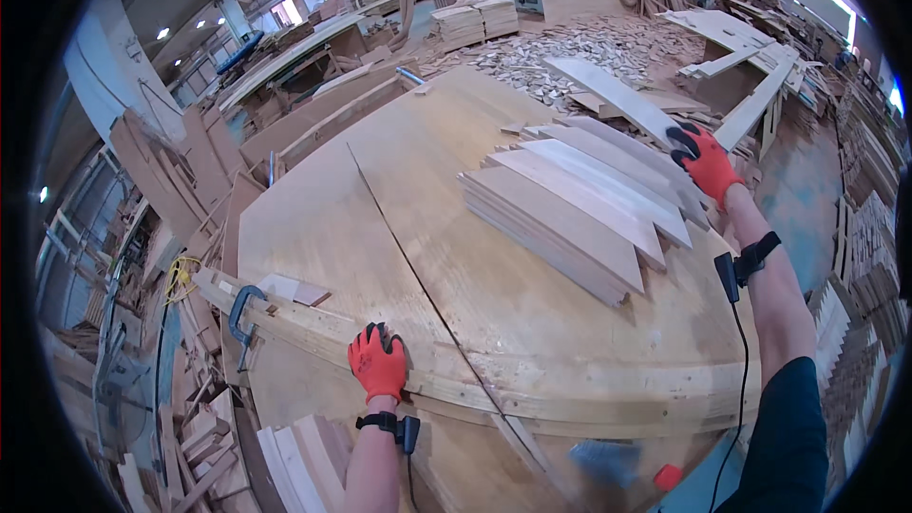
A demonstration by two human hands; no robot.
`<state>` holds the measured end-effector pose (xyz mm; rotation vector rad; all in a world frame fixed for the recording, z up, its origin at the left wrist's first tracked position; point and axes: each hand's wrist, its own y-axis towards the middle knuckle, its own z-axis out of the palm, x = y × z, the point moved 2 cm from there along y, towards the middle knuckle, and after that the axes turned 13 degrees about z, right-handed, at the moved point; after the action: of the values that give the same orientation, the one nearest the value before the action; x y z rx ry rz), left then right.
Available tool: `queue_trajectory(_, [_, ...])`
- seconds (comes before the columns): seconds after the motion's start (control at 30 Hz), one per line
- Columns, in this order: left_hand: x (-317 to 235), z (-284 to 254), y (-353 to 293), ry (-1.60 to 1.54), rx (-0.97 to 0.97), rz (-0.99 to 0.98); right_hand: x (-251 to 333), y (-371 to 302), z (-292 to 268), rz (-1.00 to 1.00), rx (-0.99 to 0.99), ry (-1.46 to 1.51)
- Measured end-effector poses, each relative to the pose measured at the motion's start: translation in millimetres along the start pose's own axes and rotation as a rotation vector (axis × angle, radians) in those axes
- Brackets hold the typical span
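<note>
My right hand (pixel 703 160), in a red glove with black fingertips, is closed on the near end of a long pale wooden board (pixel 608 95) beyond the stack. My left hand (pixel 378 363), gloved the same way, rests on a wooden rail (pixel 309 331) across the table, its fingers bent over it. A blue C-clamp (pixel 241 318) grips the rail's left end. Between my hands, on the plywood tabletop (pixel 332 218), lies a stack of boards (pixel 560 218) with slanted ends. A long dark slot (pixel 399 242) runs through the tabletop.
A small cut piece (pixel 293 289) lies beside the clamp. More boards (pixel 306 461) are stacked near my left forearm. Wood offcuts (pixel 560 52) heap up behind the table. A red object (pixel 668 477) and blue plastic (pixel 608 461) lie at the near edge. Cables hang from both wrist straps.
</note>
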<state>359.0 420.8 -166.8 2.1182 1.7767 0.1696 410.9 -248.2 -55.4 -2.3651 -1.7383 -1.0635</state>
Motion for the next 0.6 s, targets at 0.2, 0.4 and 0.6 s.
queue_trajectory(0.2, [-1.2, 0.8, -0.2, 0.012, 0.025, 0.014, -56.9, 4.2, 32.1, 0.074, 0.327, 0.081])
queue_trajectory(0.4, [-1.0, 0.9, 0.6, 0.003, 0.072, -0.009, -55.8, 15.4, 36.9, -0.036, 0.280, 0.086])
queue_trajectory(0.6, [1.4, 3.2, 1.2, -0.009, 0.067, -0.002, -67.3, 7.1, 45.6, 0.105, 0.312, 0.016])
